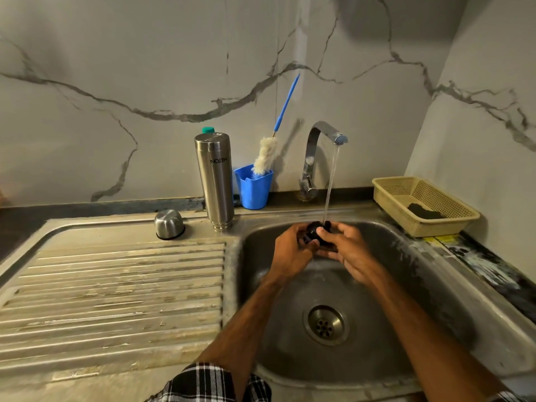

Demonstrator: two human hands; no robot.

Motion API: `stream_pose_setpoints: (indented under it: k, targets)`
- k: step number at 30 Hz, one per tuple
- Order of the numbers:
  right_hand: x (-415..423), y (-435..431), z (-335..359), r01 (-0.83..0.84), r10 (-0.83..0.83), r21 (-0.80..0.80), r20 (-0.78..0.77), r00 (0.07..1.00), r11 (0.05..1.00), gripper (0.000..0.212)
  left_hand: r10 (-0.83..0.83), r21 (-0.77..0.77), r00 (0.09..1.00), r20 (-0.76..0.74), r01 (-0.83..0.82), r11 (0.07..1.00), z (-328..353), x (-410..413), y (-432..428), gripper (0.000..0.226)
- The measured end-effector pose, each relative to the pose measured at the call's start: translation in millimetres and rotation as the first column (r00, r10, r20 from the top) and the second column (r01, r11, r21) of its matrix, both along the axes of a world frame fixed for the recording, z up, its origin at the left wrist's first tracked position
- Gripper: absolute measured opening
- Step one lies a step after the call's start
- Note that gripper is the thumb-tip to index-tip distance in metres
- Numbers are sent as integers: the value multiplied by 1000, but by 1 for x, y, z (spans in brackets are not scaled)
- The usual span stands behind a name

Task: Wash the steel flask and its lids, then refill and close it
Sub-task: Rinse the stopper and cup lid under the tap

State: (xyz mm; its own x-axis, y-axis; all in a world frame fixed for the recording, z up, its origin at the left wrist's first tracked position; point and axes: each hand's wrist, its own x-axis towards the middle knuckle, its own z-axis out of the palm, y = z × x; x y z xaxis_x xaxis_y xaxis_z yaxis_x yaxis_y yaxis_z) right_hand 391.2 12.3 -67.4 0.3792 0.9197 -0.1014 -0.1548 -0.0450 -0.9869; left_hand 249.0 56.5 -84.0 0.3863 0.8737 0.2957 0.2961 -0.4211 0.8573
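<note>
Over the stainless steel sink basin (412, 288), the small black plastic inner lid (314, 231) is mostly buried under fingers, so its shape is hard to make out. The left hand (290, 249) and right hand (349, 252) both curl around it, gripping it beneath the running stream (330, 181). Left of the basin, the tall cylindrical steel flask (216, 178) stands upside down, and the domed steel cap (169, 224) lies further left.

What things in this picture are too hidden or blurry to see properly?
All head view.
- Black lid: mostly covered by the left hand and right hand holding it.
- Green cap: whatever is below it hides behind the steel flask.
- Dark thing in the basket: too dim to identify.
</note>
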Motion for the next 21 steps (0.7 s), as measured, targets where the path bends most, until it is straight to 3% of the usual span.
stream_pose_setpoints:
  k: [4,8,17,21]
  targets:
    - [-2,-3,7,-70,71,12,-271,960,997,32,22,26,999,34,-23,999,1,0,-2,41]
    - [-4,-8,11,-116,121,37,-404,907,993,33,46,58,997,64,-50,997,1,1,-1,41]
    - [-3,-7,5,-119,94,-24,-463,881,993,38,87,91,990,107,-97,991,4,1,-2,38]
    - [-3,-6,7,-99,89,-5,-384,919,995,35,103,85,990,92,-111,990,5,1,-2,39]
